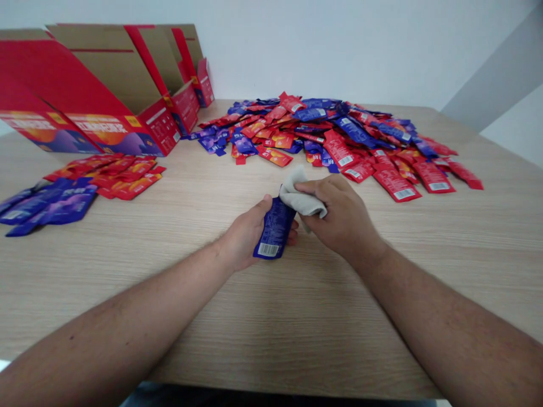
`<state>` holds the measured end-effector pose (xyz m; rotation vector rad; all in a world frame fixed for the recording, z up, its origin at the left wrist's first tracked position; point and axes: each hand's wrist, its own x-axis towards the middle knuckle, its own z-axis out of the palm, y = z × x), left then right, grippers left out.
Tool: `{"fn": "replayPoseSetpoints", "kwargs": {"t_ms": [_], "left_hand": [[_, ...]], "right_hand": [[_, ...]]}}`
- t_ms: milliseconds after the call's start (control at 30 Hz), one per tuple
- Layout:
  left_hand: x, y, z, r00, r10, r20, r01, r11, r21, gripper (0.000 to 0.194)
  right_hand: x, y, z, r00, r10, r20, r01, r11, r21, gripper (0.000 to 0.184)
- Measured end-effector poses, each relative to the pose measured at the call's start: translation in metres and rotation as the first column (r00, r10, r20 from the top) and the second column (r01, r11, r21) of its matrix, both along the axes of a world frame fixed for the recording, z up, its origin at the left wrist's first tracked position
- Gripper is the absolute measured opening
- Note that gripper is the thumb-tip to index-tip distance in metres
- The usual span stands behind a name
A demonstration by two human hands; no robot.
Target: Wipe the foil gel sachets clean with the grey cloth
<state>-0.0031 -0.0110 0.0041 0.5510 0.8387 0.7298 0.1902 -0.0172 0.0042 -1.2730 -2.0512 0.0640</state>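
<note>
Blue foil sachet (pixel 275 229) is held tilted over the wooden table (pixel 271 322), its glossy printed face turned upward and a white barcode label (pixel 268 249) shown at its lower end. It is gripped by the left hand (pixel 250 232), with the thumb (pixel 266 201) pressed near the upper edge and the fingers (pixel 292 238) curled behind the foil, mostly hidden. Its top end is covered by a soft, grey-beige cloth (pixel 302 198), which is bunched and pinched in the right hand (pixel 335 217), the fingers (pixel 317 189) being pressed together over the fabric. Beyond the hands, a wide heap of red and blue sachets (pixel 339 144) is spread across the pale wood grain, a smaller group of sachets (pixel 85 192) is laid to the left, and red cardboard display boxes (pixel 97 107) are lined up behind it.
</note>
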Motion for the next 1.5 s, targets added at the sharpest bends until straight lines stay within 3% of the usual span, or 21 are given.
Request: {"fn": "replayPoseSetpoints", "kwargs": {"t_ms": [100,233,400,567,733,900,1067,1233,1400,1500], "left_hand": [[0.003,-0.001,0.006,0.999,0.037,-0.02,-0.038,0.998,-0.055,0.057],[0.006,-0.002,0.01,0.993,0.121,-0.007,-0.121,0.989,-0.087,0.052],[0.006,0.0,0.005,0.981,0.195,0.006,-0.194,0.978,-0.078,0.048],[0.006,0.001,0.002,0.968,0.24,0.07,-0.233,0.968,-0.092,0.047],[0.006,0.003,0.002,0.967,0.251,0.044,-0.248,0.967,-0.058,0.051],[0.004,0.002,0.001,0.972,0.233,0.039,-0.231,0.972,-0.047,0.049],[0.004,0.003,-0.002,0.969,0.246,0.019,-0.245,0.968,-0.047,0.051],[0.005,0.005,-0.003,0.965,0.259,0.038,-0.257,0.966,-0.037,0.052],[0.006,0.004,0.0,0.967,0.253,-0.033,-0.254,0.965,-0.062,0.057],[0.005,0.004,-0.002,0.968,0.249,-0.018,-0.249,0.967,-0.047,0.054]], "right_hand": [[-0.002,-0.003,-0.001,1.0,0.012,0.007,-0.012,1.0,-0.024,0.043],[-0.009,-0.011,-0.003,0.964,0.224,0.142,-0.195,0.961,-0.196,0.05],[-0.012,-0.011,-0.004,0.985,0.107,0.138,-0.073,0.97,-0.232,0.049],[-0.015,-0.015,-0.007,0.941,0.296,0.165,-0.247,0.932,-0.263,0.047],[-0.016,-0.014,-0.01,0.977,0.159,0.14,-0.116,0.955,-0.273,0.045],[-0.02,-0.017,-0.01,0.938,0.316,0.141,-0.262,0.915,-0.308,0.047],[-0.018,-0.015,-0.01,0.982,0.143,0.127,-0.101,0.952,-0.29,0.046],[-0.019,-0.016,-0.01,0.939,0.31,0.151,-0.246,0.909,-0.338,0.047],[-0.017,-0.013,-0.013,0.981,0.148,0.129,-0.102,0.945,-0.31,0.047],[-0.018,-0.014,-0.013,0.964,0.227,0.137,-0.172,0.93,-0.326,0.047]]}}
